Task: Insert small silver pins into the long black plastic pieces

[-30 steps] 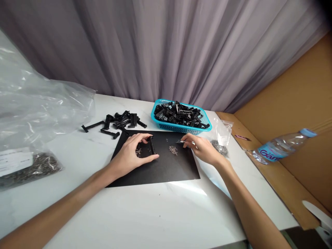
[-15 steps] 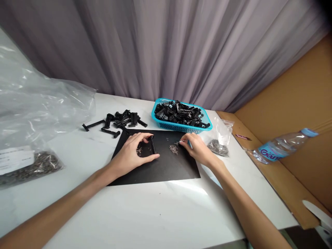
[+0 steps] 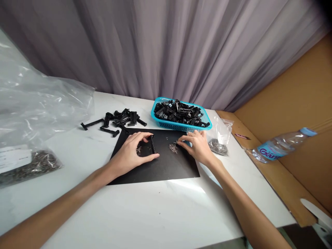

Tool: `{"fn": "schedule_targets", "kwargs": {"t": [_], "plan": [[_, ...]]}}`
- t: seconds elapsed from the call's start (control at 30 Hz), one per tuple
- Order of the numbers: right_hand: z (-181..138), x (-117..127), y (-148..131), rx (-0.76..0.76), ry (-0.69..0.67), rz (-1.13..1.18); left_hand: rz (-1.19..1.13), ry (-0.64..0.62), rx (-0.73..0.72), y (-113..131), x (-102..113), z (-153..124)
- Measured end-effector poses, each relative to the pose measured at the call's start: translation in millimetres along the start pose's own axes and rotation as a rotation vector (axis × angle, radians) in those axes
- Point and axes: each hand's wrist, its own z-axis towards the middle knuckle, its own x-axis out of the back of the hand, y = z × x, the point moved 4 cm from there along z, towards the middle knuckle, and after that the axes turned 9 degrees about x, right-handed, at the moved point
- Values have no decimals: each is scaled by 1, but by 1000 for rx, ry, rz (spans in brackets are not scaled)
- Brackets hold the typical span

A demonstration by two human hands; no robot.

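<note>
My left hand (image 3: 132,152) is curled around a small black plastic part (image 3: 151,144) that stands on the black mat (image 3: 160,166), thumb below it and fingers above. A few tiny metal pins lie under that hand. My right hand (image 3: 198,145) rests on the mat's right side, its fingertips pinched at a small heap of metal pins (image 3: 173,148). What the pinch holds is too small to make out.
A blue basket (image 3: 162,123) full of black plastic parts stands behind the mat. Loose black parts (image 3: 118,121) lie at back left. Clear plastic bags (image 3: 38,103) sit at left, a small bag of pins (image 3: 218,145) and a water bottle (image 3: 280,147) at right, by a cardboard wall (image 3: 298,103).
My right hand has slid left and slightly nearer the heap of pins, its fingers lowering onto it. My left hand has stayed on the black part.
</note>
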Motion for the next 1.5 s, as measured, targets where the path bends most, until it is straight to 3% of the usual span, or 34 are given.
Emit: {"fn": "schedule_targets", "kwargs": {"t": [0.43,0.83,1.07,1.3,1.5], "plan": [[-2,10,4,-15,22,204,11,0,-17,-1,-1,0],[-3,10,-3,89,-93,206,4,-13,-13,0,-1,0],[-3,11,-2,85,-65,184,8,-21,-11,-1,-1,-1],[-4,8,4,42,-16,304,14,-20,-19,0,-2,-1],[-4,8,6,124,-38,345,13,-22,-27,0,-3,-1]]}}
